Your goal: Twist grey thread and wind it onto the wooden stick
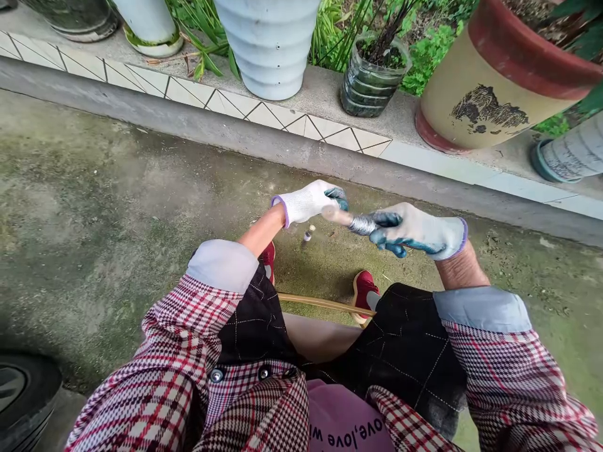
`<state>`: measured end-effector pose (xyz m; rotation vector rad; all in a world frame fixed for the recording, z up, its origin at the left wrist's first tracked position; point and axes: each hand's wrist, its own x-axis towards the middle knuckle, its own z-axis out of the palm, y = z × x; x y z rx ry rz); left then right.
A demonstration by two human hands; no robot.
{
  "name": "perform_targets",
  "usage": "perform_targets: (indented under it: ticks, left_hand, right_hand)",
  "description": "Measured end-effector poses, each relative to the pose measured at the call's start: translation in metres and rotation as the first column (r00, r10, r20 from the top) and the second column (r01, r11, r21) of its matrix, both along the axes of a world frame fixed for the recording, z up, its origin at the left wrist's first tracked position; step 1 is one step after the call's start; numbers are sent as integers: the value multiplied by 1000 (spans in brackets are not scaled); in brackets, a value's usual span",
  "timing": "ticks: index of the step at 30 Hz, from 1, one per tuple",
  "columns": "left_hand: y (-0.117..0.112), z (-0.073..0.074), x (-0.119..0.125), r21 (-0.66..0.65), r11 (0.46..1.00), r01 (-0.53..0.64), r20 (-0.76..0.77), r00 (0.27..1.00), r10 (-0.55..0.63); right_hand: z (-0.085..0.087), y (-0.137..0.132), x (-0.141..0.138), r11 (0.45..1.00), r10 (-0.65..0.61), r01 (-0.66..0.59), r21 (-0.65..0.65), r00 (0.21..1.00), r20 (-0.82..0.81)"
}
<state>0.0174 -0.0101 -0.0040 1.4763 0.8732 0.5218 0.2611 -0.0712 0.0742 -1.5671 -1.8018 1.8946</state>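
Note:
I sit with both gloved hands raised in front of my knees. My right hand (419, 232) is closed round a short stick-like handle (351, 220) wrapped in silvery tape, which points left. My left hand (311, 199) is curled at the handle's blurred left tip; what its fingers hold there is unclear. Below the hands a small pale cylindrical object (308, 234) shows above the concrete ground. A thin tan strip (325, 304) runs across between my knees.
Red shoes (363, 290) rest on the mossy concrete. A tiled ledge (301, 122) ahead carries a white ribbed pot (269, 44), a cut plastic bottle planter (372, 78) and a large tan pot (499, 81). A tyre (23, 392) sits at bottom left.

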Motion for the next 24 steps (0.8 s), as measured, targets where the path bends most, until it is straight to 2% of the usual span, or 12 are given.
perform_targets:
  ticks: [3, 6, 9, 10, 12, 15, 17, 20, 22, 24]
  left_hand:
    - [1, 2, -3, -22, 999, 41, -48, 998, -42]
    - [-5, 11, -3, -54, 998, 44, -134, 990, -51]
    - [-13, 21, 1, -63, 997, 44, -199, 978, -56]
    - [-15, 23, 2, -66, 997, 46, -206, 977, -59]
    - [-17, 23, 3, -72, 996, 55, -184, 981, -68]
    - [-17, 18, 5, -107, 992, 66, -81, 994, -75]
    - [-16, 17, 6, -130, 990, 50, -3, 999, -50]
    - [-15, 20, 7, -138, 990, 23, 106, 994, -8]
    - [-14, 22, 8, -152, 988, 23, 161, 987, 2]
    - [-15, 23, 8, -175, 984, 32, 188, 982, 2]
  right_hand:
    - [-3, -2, -6, 990, 133, -139, 25, 977, 166]
    - [-9, -1, -15, 965, 197, -251, 71, 880, 432]
    - [-19, 6, -17, 919, 166, -363, 155, 711, 683]
    - [-23, 9, -16, 905, 140, -384, 184, 676, 724]
    - [-27, 15, -12, 894, 70, -376, 242, 653, 754]
    - [-28, 20, -7, 889, -80, -269, 371, 705, 705]
    - [-25, 18, -7, 900, -176, -123, 418, 775, 606]
    - [-18, 13, -13, 905, -310, 166, 391, 888, 340]
    - [-15, 9, -16, 882, -386, 317, 349, 910, 150]
    - [-16, 7, -17, 864, -425, 397, 311, 905, 24]
